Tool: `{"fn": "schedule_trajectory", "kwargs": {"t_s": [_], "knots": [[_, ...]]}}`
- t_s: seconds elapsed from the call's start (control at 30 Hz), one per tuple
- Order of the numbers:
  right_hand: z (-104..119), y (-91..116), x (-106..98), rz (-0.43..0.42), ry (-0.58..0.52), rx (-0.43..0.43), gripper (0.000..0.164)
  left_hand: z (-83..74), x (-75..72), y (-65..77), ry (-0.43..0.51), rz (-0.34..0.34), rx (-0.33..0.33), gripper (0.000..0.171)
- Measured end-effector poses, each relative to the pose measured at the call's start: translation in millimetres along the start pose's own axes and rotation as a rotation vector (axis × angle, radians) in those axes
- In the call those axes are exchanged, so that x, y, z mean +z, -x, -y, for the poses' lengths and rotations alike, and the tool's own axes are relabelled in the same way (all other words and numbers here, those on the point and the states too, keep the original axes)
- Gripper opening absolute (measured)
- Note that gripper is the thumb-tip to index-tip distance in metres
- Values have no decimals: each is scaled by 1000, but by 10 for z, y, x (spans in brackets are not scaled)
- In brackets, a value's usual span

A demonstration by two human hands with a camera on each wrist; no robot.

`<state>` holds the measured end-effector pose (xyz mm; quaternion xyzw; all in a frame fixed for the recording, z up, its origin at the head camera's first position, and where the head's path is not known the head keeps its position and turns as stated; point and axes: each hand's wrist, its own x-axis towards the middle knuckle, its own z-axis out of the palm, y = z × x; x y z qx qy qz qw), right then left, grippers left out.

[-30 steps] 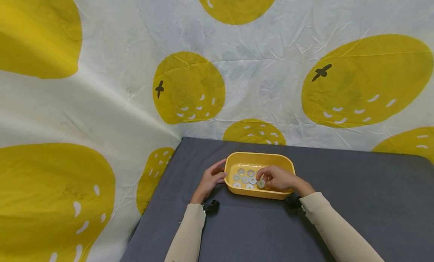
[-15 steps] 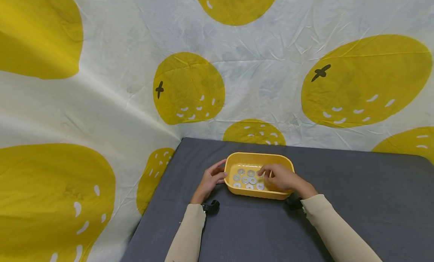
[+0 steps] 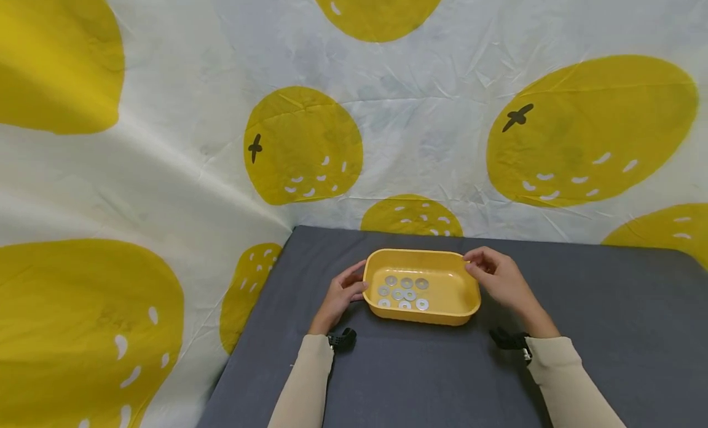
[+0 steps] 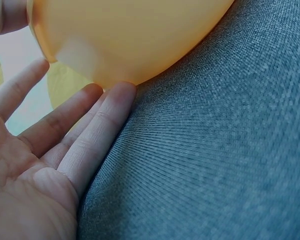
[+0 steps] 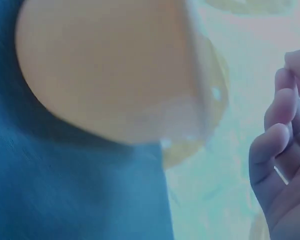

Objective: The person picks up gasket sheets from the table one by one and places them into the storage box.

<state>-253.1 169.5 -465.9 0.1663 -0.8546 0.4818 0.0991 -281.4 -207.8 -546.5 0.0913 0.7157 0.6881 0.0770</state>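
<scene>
A yellow plastic tub [image 3: 420, 317] stands on the dark grey cloth, seen from above in the head view. Several flat metal washers [image 3: 397, 294] lie spread over the left part of its floor. My left hand [image 3: 337, 297] rests against the tub's left end. Straight fingers [image 4: 97, 132] touch the outer wall in the left wrist view, and the thumb lies at the rim. Just beyond the tub's right end, my right hand [image 3: 500, 283] is raised with fingers loosely curled. Nothing shows between those fingers [image 5: 270, 145] in the right wrist view, where the tub is blurred.
Dark grey cloth [image 3: 597, 317] covers the table, running far out to the right. White fabric printed with yellow fruit shapes [image 3: 304, 145] hangs behind the table and along its left side.
My right hand has left the inside of the tub and moved right, past its end. The washer it was touching lies on the tub floor. The left hand stays at the left end.
</scene>
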Motion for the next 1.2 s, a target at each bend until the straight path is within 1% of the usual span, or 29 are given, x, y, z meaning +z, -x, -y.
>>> {"fn": "schedule_trajectory", "kwargs": {"t_s": [0.1, 0.23, 0.33, 0.47, 0.57, 0.7, 0.8, 0.97, 1.13, 1.2], "knots": [[-10, 54, -159, -5, 34, 11, 21, 11, -11, 15, -7, -5, -3, 57], [-40, 134, -400, 45, 125, 41, 25, 21, -1, 41, -13, 5, -8, 57], [-73, 188, -565, 64, 206, 76, 29, 22, 7, 53, -14, 4, -6, 56], [-126, 242, -695, 61, 290, 121, 33, 25, -10, 68, -15, -4, -5, 56], [-161, 264, -726, 62, 320, 143, 33, 26, -36, 76, -9, 4, -6, 56], [-147, 247, -730, 55, 328, 144, 32, 24, -66, 68, -1, 13, 6, 57], [-109, 222, -719, 51, 325, 139, 33, 18, -82, 52, -5, 4, 17, 57], [-74, 205, -707, 36, 319, 139, 33, 14, -110, 34, -8, -15, 12, 54], [-108, 213, -716, 5, 316, 121, 32, 41, -128, 37, -8, -45, -8, 53], [-127, 214, -723, -17, 310, 118, 31, 42, -128, 42, -9, -68, 0, 54]]}}
